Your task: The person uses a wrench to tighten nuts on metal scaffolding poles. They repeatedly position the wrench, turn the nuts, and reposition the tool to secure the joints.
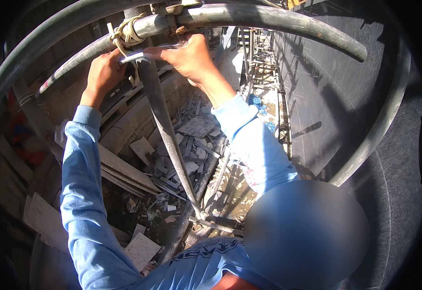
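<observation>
Both arms reach up to a scaffold joint, where pale cord [126, 33] is wound around a horizontal metal pipe [211, 15] and an upright pole [165, 121]. Just below the cord is a thin, flat whitish piece [133, 57], seen nearly edge-on; its kind is unclear. My left hand [105, 72] is closed on its left end, fingertips close to a hanging cord end. My right hand [191, 60] points its thumb leftward onto the piece's right end, with the other fingers curled and partly hidden. A slight blur lies by the right fingers.
Curved-looking scaffold pipes [382, 130] surround me. A dark wall [327, 96] rises on the right. Far below lie broken boards and rubble [196, 128], with stacked panels [124, 169] at the left. A lower pipe joint [201, 215] sits near my body.
</observation>
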A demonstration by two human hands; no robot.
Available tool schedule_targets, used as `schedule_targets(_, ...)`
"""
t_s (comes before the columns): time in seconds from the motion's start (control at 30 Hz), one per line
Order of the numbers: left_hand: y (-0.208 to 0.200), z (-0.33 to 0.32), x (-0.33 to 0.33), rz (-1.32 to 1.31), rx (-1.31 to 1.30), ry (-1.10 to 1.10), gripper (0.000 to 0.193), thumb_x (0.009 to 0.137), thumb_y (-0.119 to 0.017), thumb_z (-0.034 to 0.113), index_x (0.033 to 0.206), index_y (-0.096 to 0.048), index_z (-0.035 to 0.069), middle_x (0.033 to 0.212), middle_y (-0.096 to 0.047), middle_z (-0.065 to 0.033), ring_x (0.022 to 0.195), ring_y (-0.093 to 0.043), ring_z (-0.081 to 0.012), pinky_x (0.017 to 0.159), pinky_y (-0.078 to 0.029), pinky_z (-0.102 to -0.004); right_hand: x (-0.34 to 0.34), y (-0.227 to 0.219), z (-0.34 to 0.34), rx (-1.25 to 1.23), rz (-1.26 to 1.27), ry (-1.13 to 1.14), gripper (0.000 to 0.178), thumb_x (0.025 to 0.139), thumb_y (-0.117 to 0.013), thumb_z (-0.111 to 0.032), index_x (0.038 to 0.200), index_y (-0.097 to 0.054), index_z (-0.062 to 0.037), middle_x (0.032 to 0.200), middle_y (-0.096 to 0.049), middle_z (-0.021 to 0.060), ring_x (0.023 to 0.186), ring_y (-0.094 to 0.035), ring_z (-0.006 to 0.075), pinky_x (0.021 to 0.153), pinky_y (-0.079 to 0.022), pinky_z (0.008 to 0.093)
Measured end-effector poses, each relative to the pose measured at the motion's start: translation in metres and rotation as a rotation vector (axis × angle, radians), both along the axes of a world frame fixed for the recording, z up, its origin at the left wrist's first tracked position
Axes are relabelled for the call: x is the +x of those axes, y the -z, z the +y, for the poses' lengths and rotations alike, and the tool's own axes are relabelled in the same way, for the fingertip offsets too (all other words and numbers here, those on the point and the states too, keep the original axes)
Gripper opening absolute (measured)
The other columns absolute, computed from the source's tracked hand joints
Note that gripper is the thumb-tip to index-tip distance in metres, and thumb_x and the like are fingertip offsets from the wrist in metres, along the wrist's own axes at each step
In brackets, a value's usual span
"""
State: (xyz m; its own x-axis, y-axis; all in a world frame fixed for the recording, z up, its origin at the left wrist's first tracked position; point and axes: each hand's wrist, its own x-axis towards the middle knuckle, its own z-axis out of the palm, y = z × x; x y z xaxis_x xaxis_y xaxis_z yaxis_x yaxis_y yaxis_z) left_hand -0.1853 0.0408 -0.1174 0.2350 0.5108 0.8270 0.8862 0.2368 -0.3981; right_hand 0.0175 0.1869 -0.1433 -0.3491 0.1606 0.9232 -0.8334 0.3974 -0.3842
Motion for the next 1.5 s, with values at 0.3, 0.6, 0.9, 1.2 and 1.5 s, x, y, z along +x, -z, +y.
schedule_targets(0.3,0.012,-0.050,0.110,-0.113,0.011,-0.443,0.017,0.083,-0.069,0.015,0.095,-0.061,0.007,0.078,-0.067,-0.0145,0.076,-0.068,-0.0340,0.061,-0.053,-0.0419,0.015,-0.004,0.009,-0.400,-0.403,0.060,0.026,0.078,-0.081,-0.016,0.100,-0.073,-0.0021,0.091,-0.072,0.0055,0.073,-0.061,0.0073,0.046,-0.042,0.0246)
schedule_targets(0.6,0.014,0.018,-0.021,0.012,0.214,0.108,0.017,0.076,-0.071,0.012,0.090,-0.061,0.009,0.079,-0.067,-0.0123,0.071,-0.066,-0.0348,0.061,-0.053,-0.0427,-0.001,-0.004,-0.022,-0.189,-0.091,0.620,0.048,0.066,-0.093,-0.025,0.099,-0.071,0.0020,0.095,-0.074,0.0111,0.089,-0.070,0.0180,0.082,-0.054,0.0314)
schedule_targets(0.9,0.010,-0.033,0.087,-0.154,0.007,-0.363,0.015,0.084,-0.067,0.019,0.094,-0.066,0.008,0.077,-0.068,-0.0147,0.074,-0.069,-0.0326,0.065,-0.055,-0.0448,-0.003,-0.003,0.017,-0.319,-0.294,0.220,0.031,0.073,-0.087,-0.021,0.090,-0.072,-0.0006,0.083,-0.071,0.0067,0.063,-0.060,0.0102,0.048,-0.045,0.0265)
schedule_targets(1.2,0.025,-0.009,0.008,-0.036,0.123,-0.043,0.014,0.078,-0.068,0.013,0.086,-0.059,0.007,0.075,-0.065,-0.0136,0.070,-0.067,-0.0349,0.060,-0.053,-0.0437,0.001,-0.006,-0.013,-0.181,-0.204,0.330,0.048,0.067,-0.093,-0.018,0.104,-0.070,0.0032,0.100,-0.072,0.0109,0.091,-0.067,0.0170,0.083,-0.053,0.0315)
schedule_targets(1.5,0.016,0.007,0.020,-0.092,0.125,-0.121,0.010,0.081,-0.064,0.016,0.087,-0.061,0.008,0.080,-0.068,-0.0128,0.074,-0.068,-0.0344,0.063,-0.053,-0.0454,-0.002,-0.003,0.001,-0.088,-0.007,0.358,0.039,0.066,-0.093,-0.026,0.086,-0.073,0.0008,0.076,-0.072,0.0057,0.059,-0.064,0.0146,0.057,-0.053,0.0303)
